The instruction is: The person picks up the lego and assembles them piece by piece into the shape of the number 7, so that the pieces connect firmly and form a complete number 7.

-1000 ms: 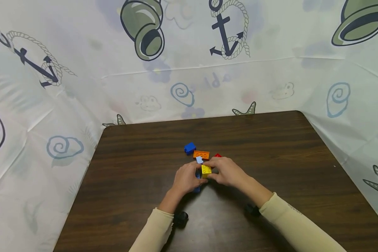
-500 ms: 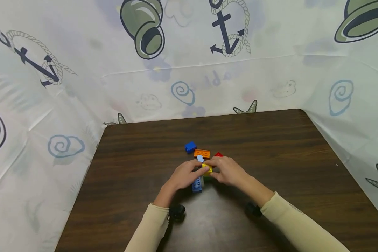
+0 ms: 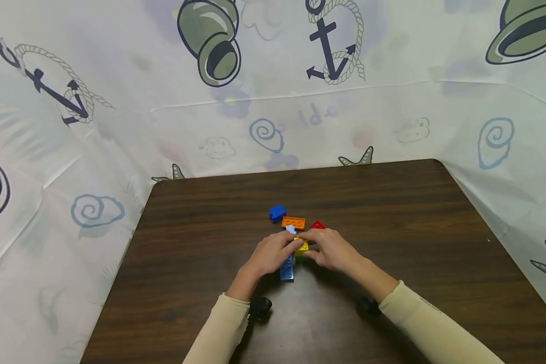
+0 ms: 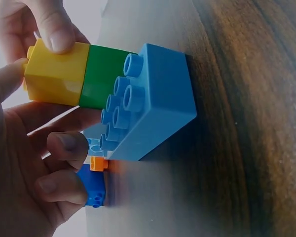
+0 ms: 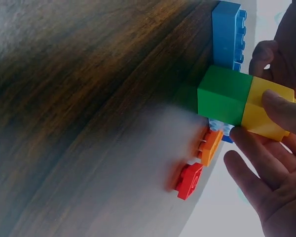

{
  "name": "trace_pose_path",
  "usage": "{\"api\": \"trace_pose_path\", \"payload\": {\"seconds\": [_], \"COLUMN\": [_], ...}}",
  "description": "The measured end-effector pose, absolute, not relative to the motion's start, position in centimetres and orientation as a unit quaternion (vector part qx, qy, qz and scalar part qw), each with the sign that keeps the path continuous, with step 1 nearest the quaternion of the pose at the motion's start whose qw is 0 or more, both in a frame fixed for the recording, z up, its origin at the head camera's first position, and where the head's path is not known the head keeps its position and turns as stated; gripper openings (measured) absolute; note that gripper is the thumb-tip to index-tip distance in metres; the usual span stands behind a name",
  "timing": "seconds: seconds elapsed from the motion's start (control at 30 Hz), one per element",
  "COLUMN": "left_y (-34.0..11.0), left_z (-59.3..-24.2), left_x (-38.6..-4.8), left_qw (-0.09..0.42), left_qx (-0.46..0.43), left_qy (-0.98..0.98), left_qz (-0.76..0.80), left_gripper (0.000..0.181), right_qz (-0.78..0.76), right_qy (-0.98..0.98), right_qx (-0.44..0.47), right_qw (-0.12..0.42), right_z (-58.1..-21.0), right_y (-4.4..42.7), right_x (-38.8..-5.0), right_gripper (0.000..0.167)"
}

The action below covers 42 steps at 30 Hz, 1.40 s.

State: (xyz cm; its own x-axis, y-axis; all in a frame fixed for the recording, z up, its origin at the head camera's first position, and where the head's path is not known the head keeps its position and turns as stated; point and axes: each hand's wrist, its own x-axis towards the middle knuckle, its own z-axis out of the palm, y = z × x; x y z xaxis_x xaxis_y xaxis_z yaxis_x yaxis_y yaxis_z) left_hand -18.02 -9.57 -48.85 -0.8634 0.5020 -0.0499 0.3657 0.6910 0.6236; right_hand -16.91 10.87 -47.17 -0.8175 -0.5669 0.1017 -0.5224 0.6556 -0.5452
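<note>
At a dark wood-grain tabletop, a person's left hand and right hand work just beside an eight-stud medium-blue brick, both gripping a yellow brick that sits flush atop a green brick.

Pale glare on the tabletop — wrist views partly overexposed.

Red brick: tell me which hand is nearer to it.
Right. In the head view, the right hand is immediately on the near side of the red brick; the left hand is farther off, to the brick's left and nearer the wearer.
</note>
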Motion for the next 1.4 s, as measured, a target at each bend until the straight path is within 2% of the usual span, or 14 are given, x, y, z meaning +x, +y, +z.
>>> {"api": "trace_pose_path", "payload": {"seconds": [0.3,0.47,0.63,0.83,1.07,1.2,1.4], "left_y": [-9.4,-9.6,-9.7,-9.5,-9.5,-9.6,-9.7], "left_z": [-48.6,-48.9,-49.2,-48.9,-49.1,-49.4,-49.4], "left_x": [-18.0,-17.9,-17.8,-17.7,-17.7,-17.7,-17.6], "left_qw": [0.111,0.114,0.107,0.097,0.084,0.086,0.092], "left_qx": [0.239,0.240,0.247,0.254,0.248,0.241,0.238], "left_qy": [0.922,0.920,0.923,0.927,0.932,0.929,0.920], "left_qz": [0.285,0.288,0.274,0.257,0.250,0.269,0.298], "left_gripper": [0.045,0.050,0.051,0.046,0.049,0.056,0.062], "right_qz": [-0.302,-0.299,-0.215,-0.182,-0.225,-0.233,-0.225], "right_qy": [0.905,0.905,0.917,0.926,0.934,0.935,0.923], "right_qx": [-0.296,-0.294,-0.321,-0.327,-0.278,-0.266,-0.313], "right_qw": [0.039,0.072,0.104,0.056,0.031,0.011,0.000], "right_z": [-47.7,-47.3,-45.4,-44.1,-46.7,-48.2,-48.9], "right_y": [10.7,10.5,10.7,10.9,10.1,9.8,8.6], "right_x": [-17.1,-17.5,-18.4,-20.4,-23.0,-23.9,-24.8], "right_gripper": [0.041,0.040,0.044,0.030,0.025,0.029,0.045]}}
